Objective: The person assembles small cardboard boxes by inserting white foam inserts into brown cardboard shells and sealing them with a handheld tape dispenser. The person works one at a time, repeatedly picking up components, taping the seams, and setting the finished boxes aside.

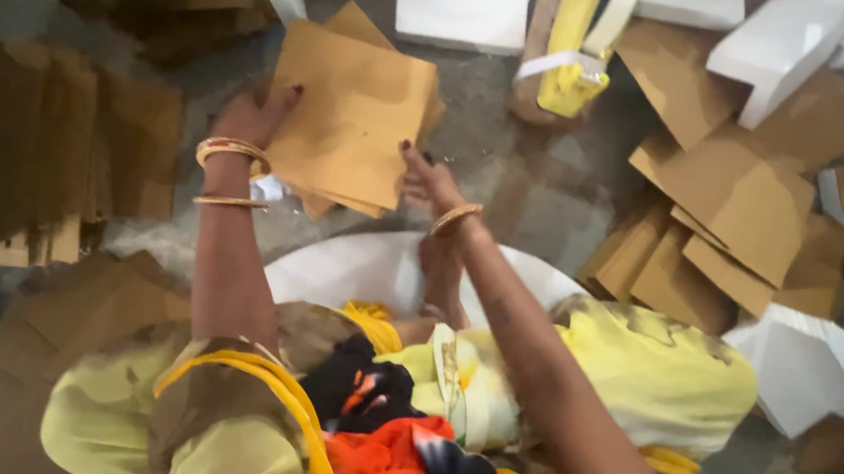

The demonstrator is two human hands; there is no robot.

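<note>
A small stack of square brown cardboard sheets (352, 111) is held up in front of me, above the grey floor. My left hand (251, 113) grips its left edge, with gold bangles on the wrist. My right hand (429, 177) holds the stack's lower right edge with the fingers spread along it, a bangle on that wrist too. My arms reach out over my knees, which are covered in yellow cloth (652, 375).
A row of upright cardboard sheets (37, 152) stands at the left. Loose cardboard pieces (734, 221) lie at the right, among white foam blocks (813, 368). A white round foam piece (360, 262) lies under my feet. A yellow strapped bundle (572, 48) sits at the top.
</note>
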